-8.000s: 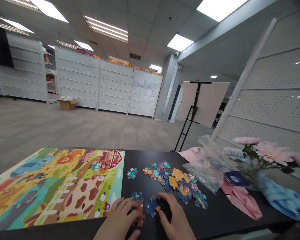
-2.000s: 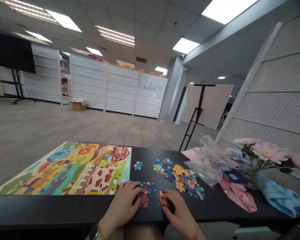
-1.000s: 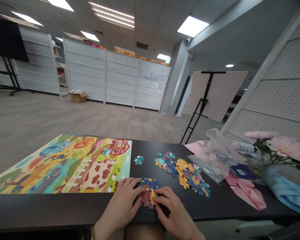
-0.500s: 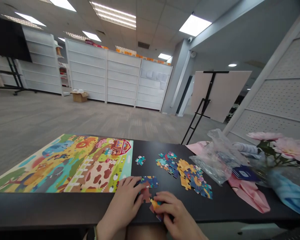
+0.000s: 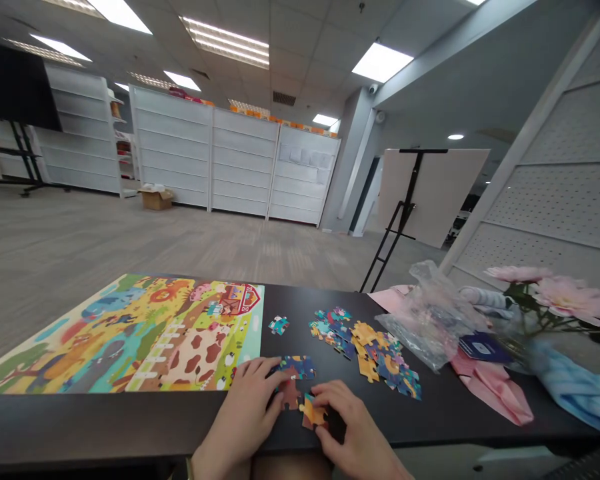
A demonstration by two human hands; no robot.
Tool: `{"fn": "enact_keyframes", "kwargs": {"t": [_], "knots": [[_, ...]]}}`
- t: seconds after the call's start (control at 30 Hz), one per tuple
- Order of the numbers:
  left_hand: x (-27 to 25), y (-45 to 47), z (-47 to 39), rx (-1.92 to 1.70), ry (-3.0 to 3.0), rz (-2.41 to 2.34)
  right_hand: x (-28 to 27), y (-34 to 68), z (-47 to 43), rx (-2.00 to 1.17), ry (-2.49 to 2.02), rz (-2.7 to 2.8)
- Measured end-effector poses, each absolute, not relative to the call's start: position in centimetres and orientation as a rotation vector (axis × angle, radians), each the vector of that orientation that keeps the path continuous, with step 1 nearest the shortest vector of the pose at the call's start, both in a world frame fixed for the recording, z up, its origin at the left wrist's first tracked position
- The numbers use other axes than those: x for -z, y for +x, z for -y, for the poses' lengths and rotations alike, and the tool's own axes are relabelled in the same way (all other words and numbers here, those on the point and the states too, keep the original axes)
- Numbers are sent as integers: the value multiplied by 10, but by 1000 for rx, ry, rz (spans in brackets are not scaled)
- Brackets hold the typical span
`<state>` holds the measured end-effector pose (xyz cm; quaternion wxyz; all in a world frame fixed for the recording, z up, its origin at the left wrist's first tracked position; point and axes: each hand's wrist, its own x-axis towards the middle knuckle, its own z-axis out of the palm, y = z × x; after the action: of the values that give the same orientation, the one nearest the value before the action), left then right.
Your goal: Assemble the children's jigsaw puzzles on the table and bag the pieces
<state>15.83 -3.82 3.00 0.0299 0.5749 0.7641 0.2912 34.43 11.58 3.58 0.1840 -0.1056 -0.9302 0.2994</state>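
Note:
Near the table's front edge, my left hand (image 5: 250,403) rests on a small joined group of jigsaw puzzle pieces (image 5: 299,367), its fingertips and thumb about their left side. These are dark blue on top and reddish brown below. Just right of them, my right hand (image 5: 347,417) has an orange-and-brown puzzle piece (image 5: 312,415) between thumb and fingers. That piece lies close to the brown one; whether they interlock I cannot tell. A loose teal piece (image 5: 279,325) is farther back. Overlapping loose pieces (image 5: 367,337) are heaped on the right.
On the left lies a colourful animal picture sheet (image 5: 195,353). Along the right of the black table (image 5: 130,427) are a clear plastic bag (image 5: 423,323), a dark blue box (image 5: 485,348), pink cloth (image 5: 495,393), blue cloth (image 5: 575,387) and pink flowers (image 5: 575,297).
My right hand's fingers have shifted and spread, so more of the orange-and-brown piece shows and it looks turned. My left hand has stayed on the joined pieces. The view has tilted slightly.

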Motion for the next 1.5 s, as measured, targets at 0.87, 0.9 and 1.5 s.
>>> {"fn": "enact_keyframes", "kwargs": {"t": [0.87, 0.9, 1.5], "knots": [[-36, 159, 38, -773, 1792, -2370, -32, 353, -102, -714, -223, 2624], [-36, 159, 38, -768, 1799, -2369, -31, 352, -101, -709, -175, 2603], [-32, 157, 37, -791, 1865, -2371, -26, 338, -90, -551, 11, 2610]]}}
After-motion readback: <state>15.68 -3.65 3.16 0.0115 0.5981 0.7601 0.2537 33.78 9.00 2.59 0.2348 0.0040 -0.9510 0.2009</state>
